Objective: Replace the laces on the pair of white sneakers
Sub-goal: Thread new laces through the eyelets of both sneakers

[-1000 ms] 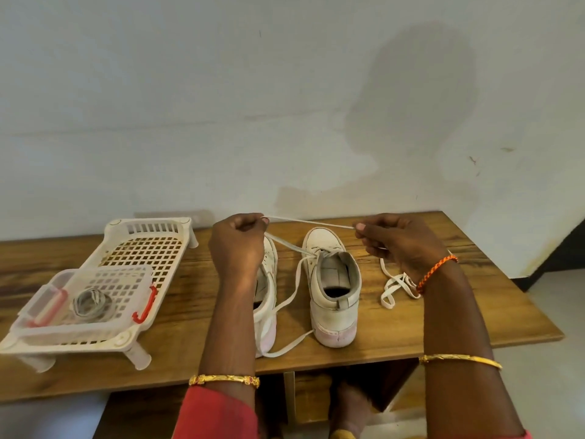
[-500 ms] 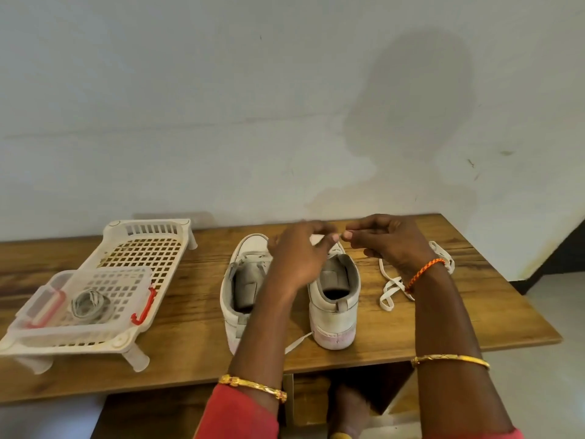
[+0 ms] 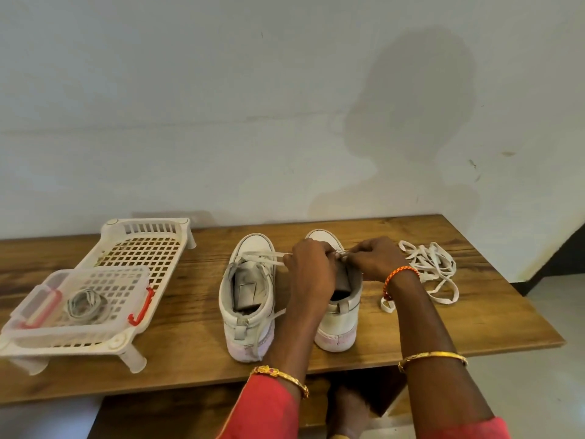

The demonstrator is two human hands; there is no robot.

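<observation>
White high-top sneakers [image 3: 248,299] side by side mid wooden counter [image 3: 196,337], heels toward the camera | left hand [image 3: 311,267] and right hand [image 3: 370,259] both pinching a flat white lace [image 3: 269,256] over the right shoe [image 3: 340,324] | loose white lace pile [image 3: 427,270] just right | white plastic basket [image 3: 139,248] far left

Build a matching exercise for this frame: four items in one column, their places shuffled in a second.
Items:
1. loose lace pile
2. clear container
3. left sneaker
4. right sneaker

Places:
A. on the white rack
B. under both hands
C. table's right end
D. between rack and the other shoe

Pairs: 1-C, 2-A, 3-D, 4-B
</observation>
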